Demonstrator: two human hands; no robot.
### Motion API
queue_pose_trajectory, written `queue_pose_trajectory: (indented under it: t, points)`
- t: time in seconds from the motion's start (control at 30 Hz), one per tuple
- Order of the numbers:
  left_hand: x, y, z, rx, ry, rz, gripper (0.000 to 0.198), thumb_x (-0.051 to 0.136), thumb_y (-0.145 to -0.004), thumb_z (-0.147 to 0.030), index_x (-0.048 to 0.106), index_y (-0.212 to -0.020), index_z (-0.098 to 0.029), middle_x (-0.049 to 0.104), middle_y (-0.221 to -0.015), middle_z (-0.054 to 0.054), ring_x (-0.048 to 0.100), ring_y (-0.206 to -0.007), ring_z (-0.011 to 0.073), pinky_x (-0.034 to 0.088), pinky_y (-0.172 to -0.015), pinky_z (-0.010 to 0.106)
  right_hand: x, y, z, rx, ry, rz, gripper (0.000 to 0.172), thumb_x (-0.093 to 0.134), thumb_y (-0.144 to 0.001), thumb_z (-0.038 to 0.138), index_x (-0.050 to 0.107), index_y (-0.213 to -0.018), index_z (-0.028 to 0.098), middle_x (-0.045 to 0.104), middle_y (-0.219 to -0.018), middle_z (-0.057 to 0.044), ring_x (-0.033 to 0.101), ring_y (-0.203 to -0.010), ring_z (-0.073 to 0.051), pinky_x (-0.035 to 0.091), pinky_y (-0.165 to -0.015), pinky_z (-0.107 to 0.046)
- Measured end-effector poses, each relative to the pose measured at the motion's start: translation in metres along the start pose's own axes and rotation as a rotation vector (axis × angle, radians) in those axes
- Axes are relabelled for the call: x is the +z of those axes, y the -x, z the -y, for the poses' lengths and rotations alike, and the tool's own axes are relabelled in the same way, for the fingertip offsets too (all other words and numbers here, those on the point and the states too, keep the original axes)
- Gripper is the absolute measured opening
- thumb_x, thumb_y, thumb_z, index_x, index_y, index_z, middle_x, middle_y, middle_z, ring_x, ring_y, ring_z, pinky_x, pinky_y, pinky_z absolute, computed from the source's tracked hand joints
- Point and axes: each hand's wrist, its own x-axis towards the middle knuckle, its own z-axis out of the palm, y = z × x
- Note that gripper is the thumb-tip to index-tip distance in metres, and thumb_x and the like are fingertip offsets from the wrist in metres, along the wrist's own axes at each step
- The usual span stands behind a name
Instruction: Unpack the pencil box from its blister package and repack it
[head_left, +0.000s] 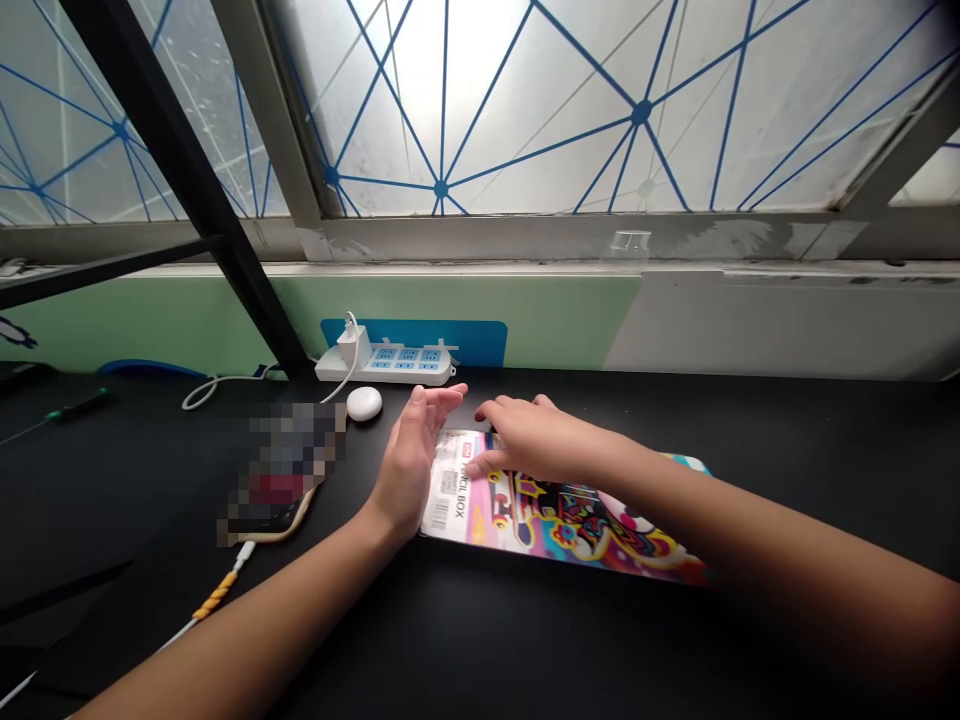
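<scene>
- Pencil box (540,525): lies flat on the black desk (487,640), ahead of the wearer, printed in bright colours. White label (450,490) with barcode at its left end. Contents hidden; whether it is sealed cannot be told.
- Left hand (412,460): upright at the box's left short edge, palm turned toward it, fingers extended. Grip released.
- Right hand (532,435): over the left part of the box, thumb above the label area, fingers bent near the far edge. Whether this grip is grasping the box cannot be told.
- Edges: the near long edge is exposed to view; the right forearm crosses above the right part.
- Room: bare desk surface runs along the near side and beyond the right end.
- Left of the box: a pixelated device (289,490) with a tan rim, a white rounded object (364,403) near its far end.
- Behind: a white power strip (390,369) against the wall (555,315), an adapter (354,348) seated at its left end.
</scene>
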Motion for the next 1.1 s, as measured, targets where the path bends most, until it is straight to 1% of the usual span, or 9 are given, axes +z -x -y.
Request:
queue_pose_trajectory:
  t: [0.1, 0.2, 0.3, 0.4, 0.5, 0.6, 0.8, 1.0, 1.1]
  points:
    - [-0.001, -0.001, 0.0, -0.039, 0.021, -0.029, 0.042, 0.046, -0.1, -0.053, 0.067, -0.097, -0.017, 0.071, -0.123, 0.012, 0.059, -0.127, 0.0273, 0.037, -0.115, 0.044, 0.007, -0.008, 0.01, -0.04, 0.038, -0.068, 0.063, 0.063, -0.087, 0.065, 0.061, -0.126, 0.016, 0.068, -0.119, -0.017, 0.065, -0.108, -0.036, 0.042, -0.095, -0.049]
    - [-0.002, -0.001, -0.001, -0.04, -0.025, -0.04, 0.016, 0.053, -0.094, -0.027, 0.065, -0.101, -0.018, 0.07, -0.126, 0.01, 0.057, -0.131, 0.0255, 0.036, -0.116, 0.044, 0.01, 0.002, 0.008, -0.046, 0.086, -0.176, 0.064, 0.062, -0.09, 0.062, 0.056, -0.132, 0.014, 0.065, -0.124, -0.019, 0.062, -0.113, -0.037, 0.038, -0.099, -0.052]
    - [-0.005, 0.0, -0.002, -0.083, -0.152, -0.055, 0.036, 0.051, -0.078, -0.003, 0.061, -0.106, -0.022, 0.067, -0.132, 0.007, 0.052, -0.137, 0.0236, 0.034, -0.117, 0.046, 0.013, 0.029, -0.014, -0.052, 0.116, -0.262, 0.063, 0.059, -0.093, 0.059, 0.053, -0.136, 0.014, 0.063, -0.13, -0.018, 0.061, -0.116, -0.035, 0.032, -0.107, -0.057]
    - [-0.007, 0.0, -0.001, -0.16, -0.22, -0.061, 0.052, 0.047, -0.071, 0.004, 0.059, -0.113, -0.025, 0.065, -0.134, 0.007, 0.051, -0.138, 0.0223, 0.035, -0.115, 0.045, 0.02, 0.068, -0.053, -0.018, 0.052, -0.269, 0.059, 0.056, -0.092, 0.064, 0.057, -0.13, 0.019, 0.066, -0.128, -0.013, 0.064, -0.113, -0.033, 0.034, -0.108, -0.057]
    - [-0.007, -0.004, 0.0, -0.248, -0.169, -0.077, 0.062, 0.049, -0.071, 0.006, 0.054, -0.123, -0.028, 0.065, -0.133, 0.008, 0.058, -0.132, 0.0237, 0.05, -0.099, 0.039, 0.026, 0.104, -0.092, 0.116, -0.085, -0.254, 0.056, 0.051, -0.092, 0.068, 0.058, -0.13, 0.026, 0.066, -0.131, -0.01, 0.063, -0.114, -0.033, 0.046, -0.098, -0.05]
    - [-0.006, -0.009, 0.0, -0.32, -0.109, -0.126, 0.065, 0.056, -0.074, 0.005, 0.052, -0.129, -0.029, 0.066, -0.129, 0.011, 0.065, -0.123, 0.0264, 0.058, -0.08, 0.032, 0.029, 0.121, -0.113, 0.181, -0.244, -0.202, 0.05, 0.046, -0.096, 0.065, 0.061, -0.123, 0.026, 0.069, -0.124, -0.01, 0.065, -0.107, -0.03, 0.053, -0.086, -0.042]
    - [-0.005, -0.013, 0.001, -0.314, -0.141, -0.207, 0.064, 0.063, -0.079, 0.004, 0.053, -0.133, -0.029, 0.069, -0.124, 0.012, 0.07, -0.115, 0.0255, 0.062, -0.073, 0.027, 0.029, 0.119, -0.11, 0.105, -0.312, -0.187, 0.044, 0.046, -0.098, 0.059, 0.06, -0.117, 0.023, 0.069, -0.11, -0.01, 0.065, -0.091, -0.025, 0.052, -0.077, -0.038]
    - [-0.01, -0.015, 0.007, -0.319, -0.253, -0.196, 0.047, 0.068, -0.084, -0.008, 0.056, -0.126, -0.025, 0.068, -0.13, 0.012, 0.07, -0.115, 0.0245, 0.063, -0.071, 0.025, 0.033, 0.121, -0.107, 0.09, -0.275, -0.263, 0.037, 0.051, -0.097, 0.056, 0.063, -0.105, 0.022, 0.066, -0.1, -0.008, 0.064, -0.086, -0.023, 0.05, -0.072, -0.035]
    - [-0.008, -0.013, 0.008, -0.32, -0.344, -0.201, 0.038, 0.068, -0.088, -0.019, 0.057, -0.124, -0.026, 0.068, -0.132, 0.01, 0.076, -0.095, 0.0213, 0.063, -0.065, 0.027, 0.033, 0.122, -0.109, 0.066, -0.208, -0.355, 0.032, 0.057, -0.096, 0.052, 0.063, -0.101, 0.021, 0.065, -0.096, -0.007, 0.063, -0.084, -0.022, 0.05, -0.07, -0.034]
